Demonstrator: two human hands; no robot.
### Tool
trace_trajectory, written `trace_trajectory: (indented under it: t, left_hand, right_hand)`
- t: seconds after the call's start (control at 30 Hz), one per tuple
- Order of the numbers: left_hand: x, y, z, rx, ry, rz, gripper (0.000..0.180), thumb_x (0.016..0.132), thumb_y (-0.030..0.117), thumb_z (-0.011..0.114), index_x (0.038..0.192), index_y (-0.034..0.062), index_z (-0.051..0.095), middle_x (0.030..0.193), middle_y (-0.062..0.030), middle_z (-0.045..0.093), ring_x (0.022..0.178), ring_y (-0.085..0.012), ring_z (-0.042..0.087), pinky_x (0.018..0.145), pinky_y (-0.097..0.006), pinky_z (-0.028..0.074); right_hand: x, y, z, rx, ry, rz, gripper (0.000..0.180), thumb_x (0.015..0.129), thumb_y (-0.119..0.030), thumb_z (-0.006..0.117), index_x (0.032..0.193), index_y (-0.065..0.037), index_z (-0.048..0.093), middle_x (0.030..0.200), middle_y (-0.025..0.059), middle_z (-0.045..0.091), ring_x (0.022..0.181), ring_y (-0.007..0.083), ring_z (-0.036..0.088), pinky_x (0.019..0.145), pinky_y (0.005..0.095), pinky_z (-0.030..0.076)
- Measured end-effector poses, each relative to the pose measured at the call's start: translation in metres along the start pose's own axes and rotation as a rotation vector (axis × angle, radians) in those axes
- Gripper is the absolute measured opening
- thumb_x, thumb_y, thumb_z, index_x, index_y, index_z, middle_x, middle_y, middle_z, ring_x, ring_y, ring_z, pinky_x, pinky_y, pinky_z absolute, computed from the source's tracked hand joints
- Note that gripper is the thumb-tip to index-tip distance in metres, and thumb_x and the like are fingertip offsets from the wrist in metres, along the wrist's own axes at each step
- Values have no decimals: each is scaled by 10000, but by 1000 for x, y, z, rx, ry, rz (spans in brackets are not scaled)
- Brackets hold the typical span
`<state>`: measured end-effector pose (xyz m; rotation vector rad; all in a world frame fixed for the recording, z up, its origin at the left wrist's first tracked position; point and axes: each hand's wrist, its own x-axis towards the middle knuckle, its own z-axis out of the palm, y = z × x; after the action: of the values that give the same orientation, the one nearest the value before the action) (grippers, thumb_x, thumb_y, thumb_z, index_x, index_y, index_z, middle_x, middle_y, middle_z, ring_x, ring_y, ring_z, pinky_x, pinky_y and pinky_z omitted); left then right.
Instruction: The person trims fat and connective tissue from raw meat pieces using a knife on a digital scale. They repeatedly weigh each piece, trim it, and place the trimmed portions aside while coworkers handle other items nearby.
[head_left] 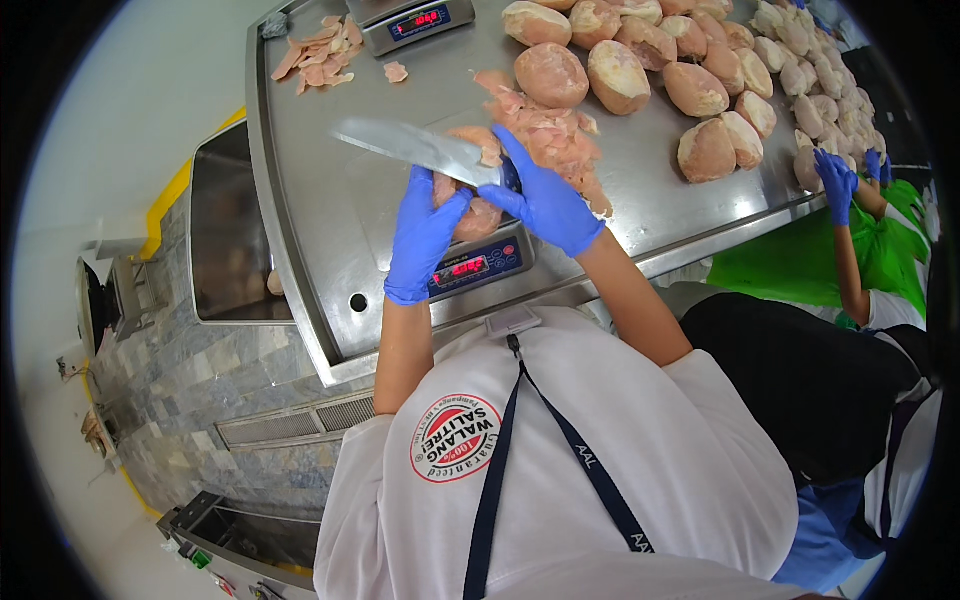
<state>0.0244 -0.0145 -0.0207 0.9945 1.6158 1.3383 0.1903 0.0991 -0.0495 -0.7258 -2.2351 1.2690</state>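
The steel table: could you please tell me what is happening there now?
The gloved right hand holds a knife; the left hand holds a piece of meat by a scale. Thin slices lie beyond the hands, and larger pieces sit to the right. At far right, a co-worker's gloved hand is by more meat.

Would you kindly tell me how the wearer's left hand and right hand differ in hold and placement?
The right hand grips the knife by its dark handle; the left hand holds a piece of meat. The right hand is next to loose trimmings, the left hand by the near scale. Both wear blue gloves.
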Motion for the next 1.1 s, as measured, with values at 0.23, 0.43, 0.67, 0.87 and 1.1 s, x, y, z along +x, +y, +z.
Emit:
trace_trajectory:
  t: [0.23, 0.43, 0.67, 0.87, 1.1]
  left_hand:
    - [8, -23, 6, 34, 125, 202, 831, 871, 127, 655, 1573, -28, 238, 1568, -232, 376, 1449, -297, 388, 1184, -368, 313]
    - [-6, -28, 10, -193, 136, 146, 713, 887, 105, 646, 1521, -41, 355, 1503, -197, 464, 1381, -275, 465, 1163, -365, 351]
    - [-5, -40, -15, -710, 183, -34, 478, 958, 118, 591, 1395, -62, 517, 1327, -157, 611, 1197, -223, 608, 1059, -343, 477]
    - [8, -64, -44, -751, 211, -90, 420, 1025, 173, 538, 1376, -57, 534, 1336, -164, 609, 1192, -219, 613, 1035, -337, 493]
    - [6, -12, -38, 36, 337, 135, 652, 933, 249, 719, 1447, -51, 452, 1433, -163, 527, 1308, -248, 532, 1098, -344, 427]
  right_hand:
    - [32, -4, 4, 32, 16, 105, 628, 991, -455, 606, 1430, -29, 462, 1027, 162, 694, 903, 245, 675, 786, 389, 524]
    - [43, 25, -16, 590, 107, 407, 498, 1009, -497, 563, 1284, -82, 578, 714, 16, 587, 523, 93, 531, 461, 266, 412]
    - [24, -24, -15, 837, -131, 505, 595, 969, -441, 654, 1412, -79, 489, 586, -34, 489, 417, 60, 422, 379, 226, 326]
    - [25, -27, -15, 704, -246, 472, 606, 956, -293, 682, 1456, -56, 435, 593, -24, 494, 424, 68, 427, 391, 230, 332]
    - [13, -14, -22, 468, -309, 503, 691, 1000, -303, 600, 1570, -68, 288, 661, 36, 571, 500, 117, 540, 473, 263, 452]
